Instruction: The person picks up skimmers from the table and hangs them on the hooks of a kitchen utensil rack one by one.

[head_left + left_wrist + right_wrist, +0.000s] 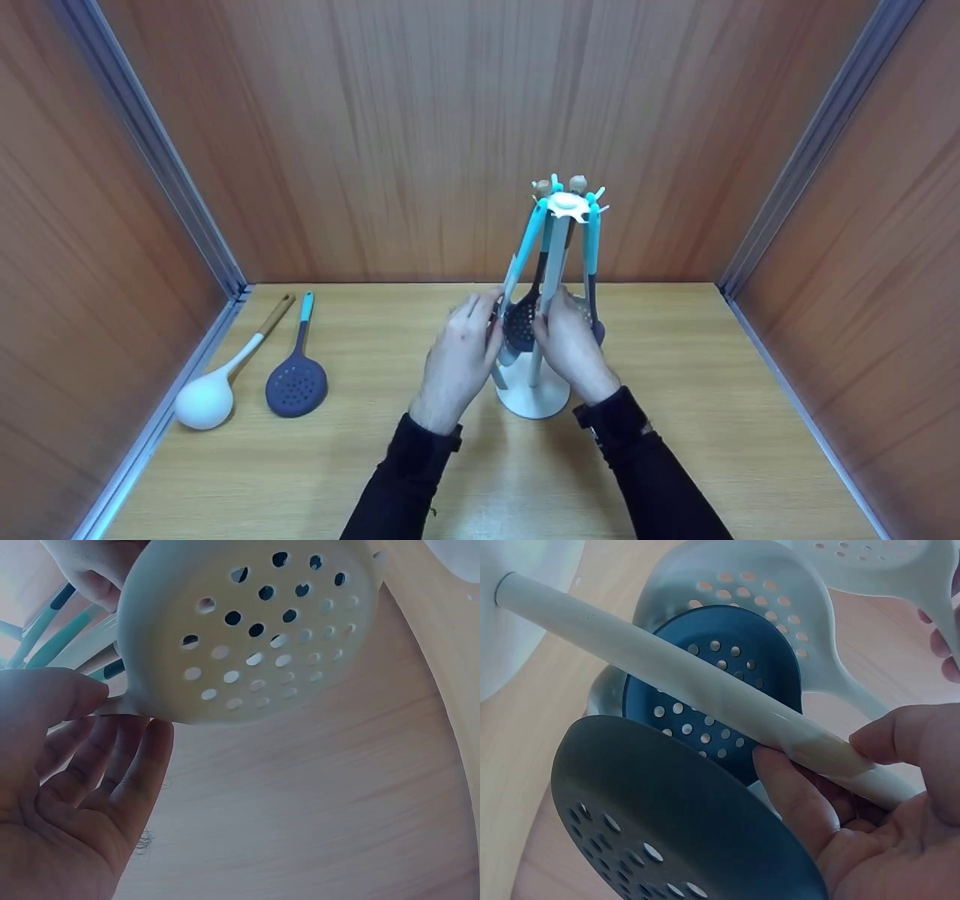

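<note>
A white utensil stand rises from a round base (551, 401), with several turquoise-handled and wood-handled utensils hanging about its pole (690, 675). At its left side my left hand (461, 349) pinches the neck of a pale skimmer (238, 637) between thumb and fingers. My right hand (574, 341) holds the pole, the thumb on one side and fingers curled on the other. Between the hands hangs a dark skimmer (520, 324). Another dark perforated utensil (667, 795) hangs close to my right fingers. The hooks under the stand's top (568, 204) are partly hidden by handles.
On the table's left lie a white ladle (204, 401) with a wooden handle and a dark blue skimmer (296, 384) with a turquoise handle tip. Wood-grain panels stand behind (405, 150) and at both sides, with grey metal strips along their edges.
</note>
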Action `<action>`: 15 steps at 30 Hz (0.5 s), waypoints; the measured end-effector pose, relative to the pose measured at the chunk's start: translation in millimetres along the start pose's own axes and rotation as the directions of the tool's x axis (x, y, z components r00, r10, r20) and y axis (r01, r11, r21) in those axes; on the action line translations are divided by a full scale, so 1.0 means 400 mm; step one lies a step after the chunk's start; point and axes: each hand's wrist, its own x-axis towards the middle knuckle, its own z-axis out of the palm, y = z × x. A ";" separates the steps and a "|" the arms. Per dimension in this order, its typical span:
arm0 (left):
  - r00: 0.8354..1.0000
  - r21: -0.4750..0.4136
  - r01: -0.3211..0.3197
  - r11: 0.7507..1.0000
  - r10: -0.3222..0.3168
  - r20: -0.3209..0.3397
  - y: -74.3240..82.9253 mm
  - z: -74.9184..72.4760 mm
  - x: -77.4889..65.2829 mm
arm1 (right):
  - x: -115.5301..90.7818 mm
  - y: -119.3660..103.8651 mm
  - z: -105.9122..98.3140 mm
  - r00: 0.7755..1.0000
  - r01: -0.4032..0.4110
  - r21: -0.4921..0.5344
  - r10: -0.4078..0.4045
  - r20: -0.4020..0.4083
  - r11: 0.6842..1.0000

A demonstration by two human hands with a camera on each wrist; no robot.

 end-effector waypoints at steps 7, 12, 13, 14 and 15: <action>1.000 -0.005 -0.022 1.000 0.021 -0.013 -0.004 0.007 -0.004 | 0.000 0.000 0.000 0.999 0.029 -0.032 -0.030 -0.023 0.999; 1.000 0.004 -0.013 1.000 0.013 0.000 -0.008 0.008 -0.005 | 0.000 -0.001 0.000 1.000 0.011 -0.032 -0.011 -0.017 0.999; 1.000 0.003 -0.010 1.000 0.010 0.004 -0.009 0.007 -0.006 | 0.000 -0.001 0.000 1.000 0.007 -0.029 -0.007 -0.015 1.000; 1.000 0.001 -0.008 1.000 0.008 0.008 -0.010 0.006 -0.006 | -0.001 -0.001 0.000 1.000 0.005 -0.026 -0.006 -0.015 1.000; 1.000 -0.003 -0.005 1.000 0.005 0.013 -0.011 0.006 -0.007 | -0.001 -0.001 0.000 1.000 0.006 -0.027 -0.006 -0.016 1.000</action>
